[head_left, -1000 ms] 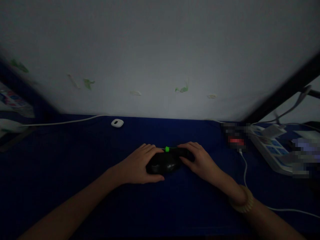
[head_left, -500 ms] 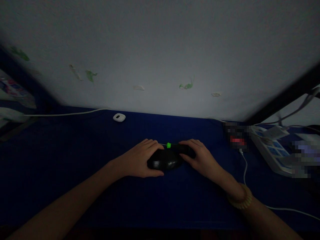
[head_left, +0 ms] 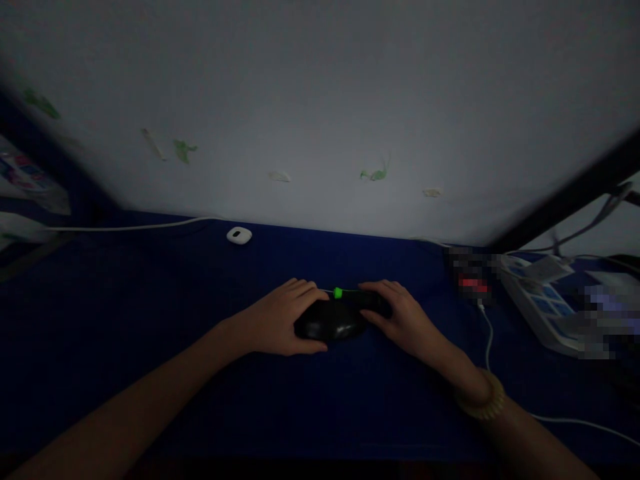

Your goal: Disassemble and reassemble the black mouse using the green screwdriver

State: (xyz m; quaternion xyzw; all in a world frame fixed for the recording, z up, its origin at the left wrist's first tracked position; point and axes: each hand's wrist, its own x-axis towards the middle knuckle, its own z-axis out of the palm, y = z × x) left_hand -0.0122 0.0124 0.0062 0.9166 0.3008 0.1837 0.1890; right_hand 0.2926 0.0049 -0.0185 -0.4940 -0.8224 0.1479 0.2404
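Note:
My left hand [head_left: 285, 319] curves round the left side of a rounded, glossy black object [head_left: 333, 323] on the blue tabletop, thumb along the near side and fingers over the far side. In my right hand [head_left: 397, 315] is a black-handled tool with a bright green collar [head_left: 338, 293]. A thin pale shaft runs left from that collar towards my left fingers, so it resembles a screwdriver. Its handle lies close against the far right edge of the black object; whether they touch, I cannot tell. The shaft's tip is hidden by my left hand.
A small white case [head_left: 239, 235] lies near the pale wall. To the right are a white power strip [head_left: 543, 303], a blurred-out dark item [head_left: 470, 283] and a white cable [head_left: 489, 333]. Another white cable [head_left: 135, 228] runs along the back left of the blue tabletop [head_left: 320, 407].
Both hands keep nearly the same place and grip. The green collar sits very slightly lower, and the whole view has shifted a little.

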